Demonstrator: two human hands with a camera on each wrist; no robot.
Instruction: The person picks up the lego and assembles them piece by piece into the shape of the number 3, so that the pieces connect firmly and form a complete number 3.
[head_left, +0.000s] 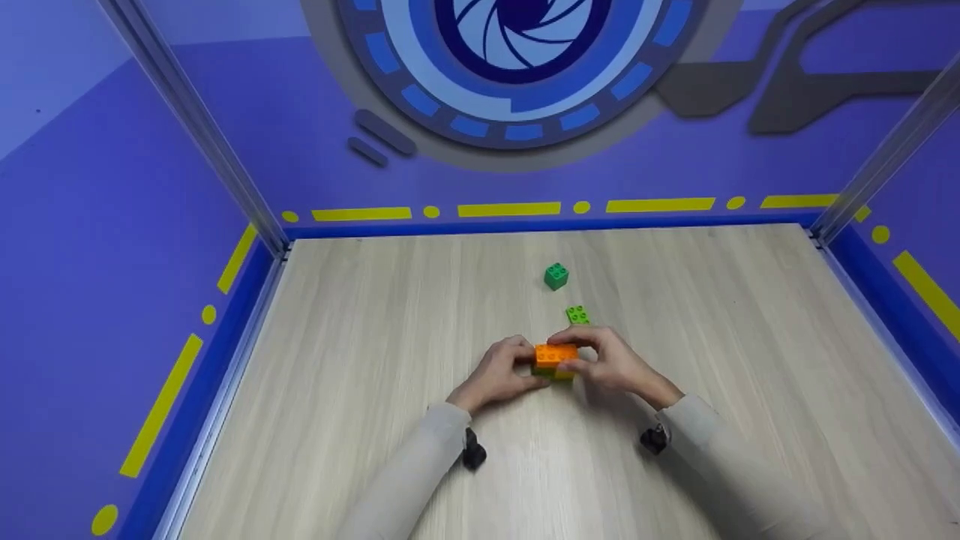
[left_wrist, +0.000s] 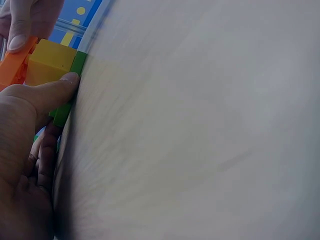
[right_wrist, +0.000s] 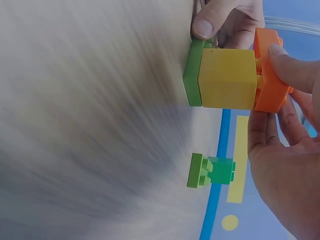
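A flat green brick (right_wrist: 191, 82) lies on the table, with a yellow brick (right_wrist: 227, 77) standing on top of it. Above the yellow one is a flat orange brick (head_left: 556, 354); the yellow studs show in a narrow gap between the two in the right wrist view. My right hand (head_left: 611, 364) pinches the orange brick between thumb and fingers. At the left side of the stack, my left hand (head_left: 501, 373) holds the green brick, its thumb (left_wrist: 70, 80) on the near edge. Part of the green brick is hidden by that hand.
Just beyond the hands lies a light green flat brick (head_left: 577, 314). A darker green square brick (head_left: 556, 276) sits farther back. Blue-purple panels with yellow marks (head_left: 510, 209) wall in the wooden table (head_left: 360, 322) at the back and sides.
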